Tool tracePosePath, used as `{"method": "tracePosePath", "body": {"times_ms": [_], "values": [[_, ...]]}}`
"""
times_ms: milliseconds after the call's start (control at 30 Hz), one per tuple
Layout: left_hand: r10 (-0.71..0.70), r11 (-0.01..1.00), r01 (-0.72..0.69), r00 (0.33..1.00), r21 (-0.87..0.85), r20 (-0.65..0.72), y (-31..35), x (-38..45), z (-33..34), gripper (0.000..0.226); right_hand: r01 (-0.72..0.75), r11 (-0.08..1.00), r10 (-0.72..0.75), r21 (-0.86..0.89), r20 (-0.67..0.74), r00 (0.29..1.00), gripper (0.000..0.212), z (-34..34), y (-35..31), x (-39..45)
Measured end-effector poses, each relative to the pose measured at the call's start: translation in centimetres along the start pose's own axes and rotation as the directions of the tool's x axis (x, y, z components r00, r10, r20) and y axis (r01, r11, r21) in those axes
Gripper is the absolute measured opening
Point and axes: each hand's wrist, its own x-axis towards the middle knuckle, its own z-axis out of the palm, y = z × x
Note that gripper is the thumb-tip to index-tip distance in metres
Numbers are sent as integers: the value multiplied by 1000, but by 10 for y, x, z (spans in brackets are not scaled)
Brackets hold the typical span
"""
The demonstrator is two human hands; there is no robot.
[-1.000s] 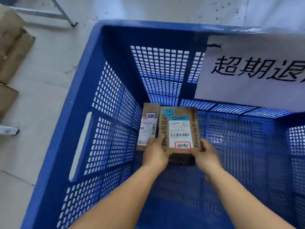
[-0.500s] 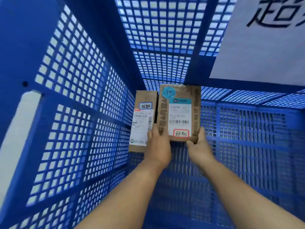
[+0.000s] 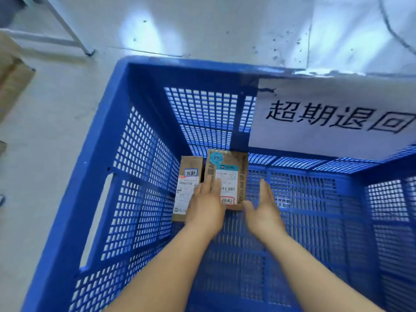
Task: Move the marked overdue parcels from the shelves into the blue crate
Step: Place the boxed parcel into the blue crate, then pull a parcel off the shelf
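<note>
Both hands, left (image 3: 206, 207) and right (image 3: 263, 210), hang spread and released inside the blue crate (image 3: 108, 158); just beyond their fingertips lie 2 marked parcels, narrow parcel (image 3: 188, 190) beside wider parcel (image 3: 231, 172).

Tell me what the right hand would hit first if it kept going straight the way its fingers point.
Probably the far wall of the blue crate, low down under the paper sign. The right hand is open, fingers pointing ahead just right of the larger parcel, which it seems to miss. Depth is unclear.

Two parcels (image 3: 188, 188) (image 3: 229, 174), one crate (image 3: 108, 140), two hands (image 3: 206, 207) (image 3: 263, 210).
</note>
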Motion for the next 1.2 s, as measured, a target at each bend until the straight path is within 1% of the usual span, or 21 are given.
{"method": "tracePosePath", "body": {"times_ms": [100,267,400,467,600,700,867,967,1100,1200], "values": [[39,999,-38,998,34,-43,30,-28,-46,69,117,979,-129,-167,-63,990,74,-41,-26,-34],[93,994,-86,991,74,-94,84,-80,-125,70,153,957,-185,-248,-110,977,73,-117,-73,-101],[185,978,-167,972,125,-145,126,-127,-183,71,170,949,-222,-265,-179,958,71,-177,-103,-163],[205,975,-188,966,117,-158,141,-141,-202,71,166,951,-223,-260,-207,953,71,-197,-112,-183],[324,944,-304,927,128,-188,179,-190,-250,71,157,965,-220,-210,-321,921,71,-246,-133,-247],[422,905,-393,881,164,-215,203,-229,-278,72,166,972,-223,-169,-416,882,71,-274,-142,-297],[561,828,-532,794,180,-235,234,-301,-305,72,162,978,-206,-128,-563,801,69,-304,-139,-384],[641,768,-605,730,210,-238,252,-343,-313,71,144,984,-176,-102,-640,748,69,-319,-131,-434],[733,681,-692,640,240,-233,283,-395,-318,72,102,992,-119,-68,-741,661,69,-342,-112,-498],[795,604,-762,557,234,-240,313,-433,-317,70,72,997,-74,-40,-805,589,69,-361,-91,-543]]}}
